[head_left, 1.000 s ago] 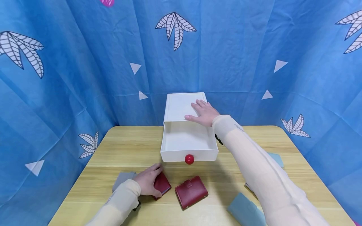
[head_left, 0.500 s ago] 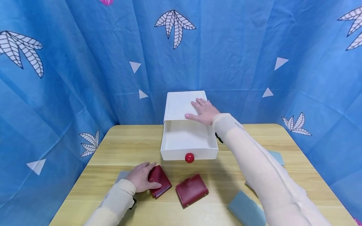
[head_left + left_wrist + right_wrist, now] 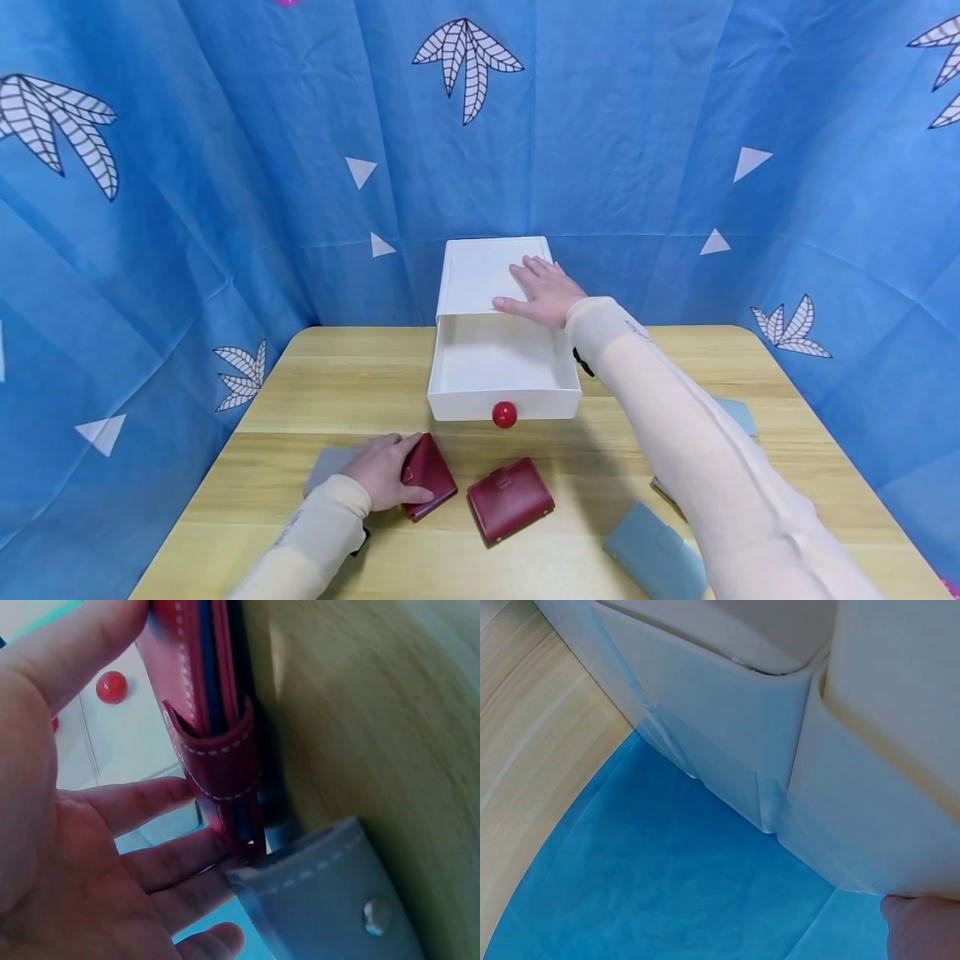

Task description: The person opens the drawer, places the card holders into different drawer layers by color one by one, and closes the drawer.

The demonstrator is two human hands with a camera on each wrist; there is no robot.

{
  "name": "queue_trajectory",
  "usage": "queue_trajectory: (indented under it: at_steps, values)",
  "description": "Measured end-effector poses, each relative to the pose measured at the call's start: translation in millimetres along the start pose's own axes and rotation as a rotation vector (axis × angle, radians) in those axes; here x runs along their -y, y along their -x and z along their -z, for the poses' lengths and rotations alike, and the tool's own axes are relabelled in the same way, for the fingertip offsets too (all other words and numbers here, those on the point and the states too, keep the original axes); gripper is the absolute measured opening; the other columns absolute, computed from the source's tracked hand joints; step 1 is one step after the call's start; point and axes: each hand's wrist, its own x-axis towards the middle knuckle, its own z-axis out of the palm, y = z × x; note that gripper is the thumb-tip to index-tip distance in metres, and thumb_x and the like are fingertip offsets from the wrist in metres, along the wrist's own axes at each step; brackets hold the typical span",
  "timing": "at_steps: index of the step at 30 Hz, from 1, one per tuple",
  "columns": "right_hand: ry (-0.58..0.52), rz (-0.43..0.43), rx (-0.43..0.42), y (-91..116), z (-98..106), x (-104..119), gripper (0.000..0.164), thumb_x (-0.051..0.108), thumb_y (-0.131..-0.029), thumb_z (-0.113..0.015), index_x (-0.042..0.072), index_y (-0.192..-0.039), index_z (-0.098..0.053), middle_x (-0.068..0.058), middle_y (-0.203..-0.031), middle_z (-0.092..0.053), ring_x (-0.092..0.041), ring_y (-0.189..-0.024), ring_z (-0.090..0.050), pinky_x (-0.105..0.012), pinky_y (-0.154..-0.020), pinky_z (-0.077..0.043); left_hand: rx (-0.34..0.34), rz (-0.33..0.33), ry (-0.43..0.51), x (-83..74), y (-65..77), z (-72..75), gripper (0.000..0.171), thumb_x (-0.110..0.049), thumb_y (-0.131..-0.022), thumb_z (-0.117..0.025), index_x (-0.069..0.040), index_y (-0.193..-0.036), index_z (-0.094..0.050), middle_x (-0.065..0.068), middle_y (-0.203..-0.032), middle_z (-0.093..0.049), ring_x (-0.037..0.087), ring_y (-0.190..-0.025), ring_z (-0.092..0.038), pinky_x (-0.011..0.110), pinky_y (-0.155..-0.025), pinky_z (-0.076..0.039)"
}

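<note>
A dark red snap-strap wallet (image 3: 431, 467) lies on the table, and my left hand (image 3: 378, 471) is over its left side. Thumb and fingers span the wallet at opposite ends; in the left wrist view its strap (image 3: 217, 761) and layered edge face the palm. A grey wallet (image 3: 330, 892) with a metal snap sits under the fingers, beside the red one. My right hand (image 3: 547, 292) rests spread on top of the white drawer box (image 3: 480, 271). The drawer (image 3: 450, 408) is pulled out, its white floor showing, with a red knob (image 3: 505, 414) in front.
A second red wallet (image 3: 512, 500) lies in front of the drawer. To the right are a blue-grey wallet (image 3: 656, 550) and another pale blue item (image 3: 738, 414), both near the right sleeve (image 3: 697, 450). A blue curtain (image 3: 622, 167) hangs behind the wooden table (image 3: 360, 367).
My left hand first drew back left across the red wallet, then came right again with thumb and fingers around it. The right hand stays on the box; the view tilts slightly.
</note>
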Motion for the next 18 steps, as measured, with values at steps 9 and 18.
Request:
queue_trajectory:
  at_steps: [9,18]
  values:
    - [0.000,-0.004,-0.001,0,-1,-1,0.097,0.081,-0.083,-0.032,0.017,-0.155,-0.020,-0.008,-0.161,-0.012,-0.024,-0.148,-0.005,-0.043,-0.118,-0.002,0.046,-0.074,0.002,-6.9,-8.0,1.6,0.090,-0.041,-0.064,-0.085,-0.004,-0.138,-0.051,0.017,-0.121,-0.057,0.034,-0.112,-0.055,0.047,-0.096,-0.043]
    - [0.001,-0.003,-0.008,0,-1,-1,0.096,0.081,-0.083,-0.032,0.017,-0.155,-0.021,-0.008,-0.161,-0.012,-0.024,-0.148,-0.005,-0.043,-0.118,-0.002,0.140,-0.097,0.029,-14.7,-15.6,-2.1,0.086,-0.024,-0.065,-0.074,-0.004,-0.143,-0.044,0.023,-0.148,-0.034,0.038,-0.138,-0.031,0.055,-0.107,-0.030]
